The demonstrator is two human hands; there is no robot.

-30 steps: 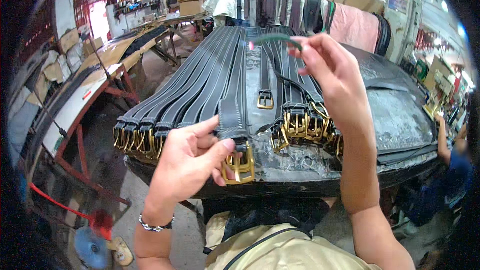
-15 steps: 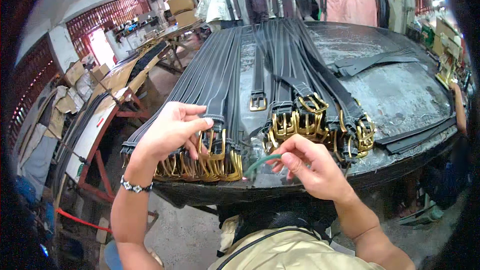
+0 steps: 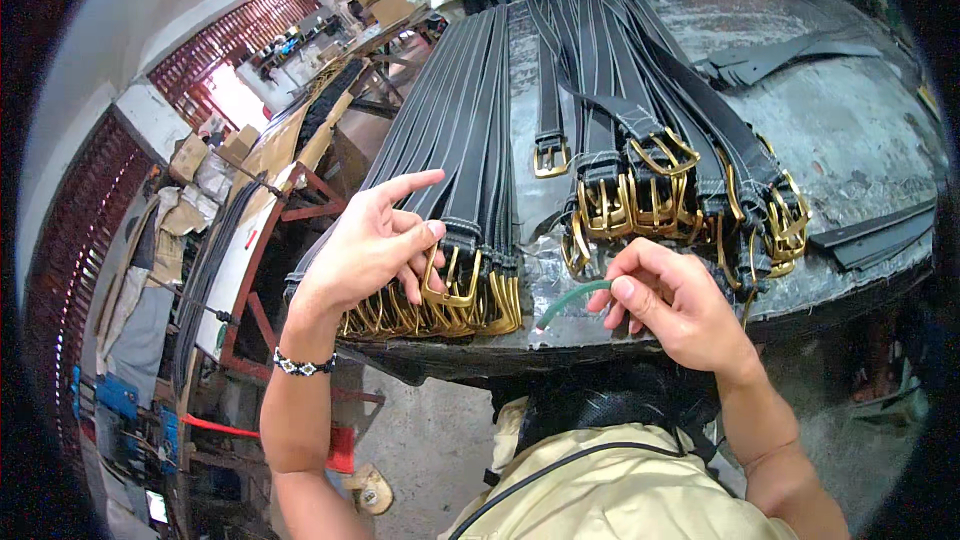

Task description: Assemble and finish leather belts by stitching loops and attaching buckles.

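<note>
On the left half of the table, black belts [image 3: 440,120] with pale stitching lie side by side, their gold buckles [image 3: 505,305] bunched at the front edge. My left hand [image 3: 375,245] is over this row, index finger stretched out and thumb tip against the top belt's buckle [image 3: 460,280]. Its fingers are apart and do not close around the belt. Between thumb and fingers, my right hand [image 3: 680,305] pinches a thin, curved green strip [image 3: 570,298] with a pinkish tip, pointing left above the table edge.
A second bunch of black belts [image 3: 640,60] with gold buckles [image 3: 610,205] lies right of centre. Black strips [image 3: 790,55] and more dark pieces [image 3: 875,235] rest farther right on the worn table [image 3: 800,140]. A side bench [image 3: 240,250] stands left.
My left index finger has lifted off the belt and stretched out. The right hand still holds the green strip, now steadier. The whole view has shifted, with the table higher and farther right.
</note>
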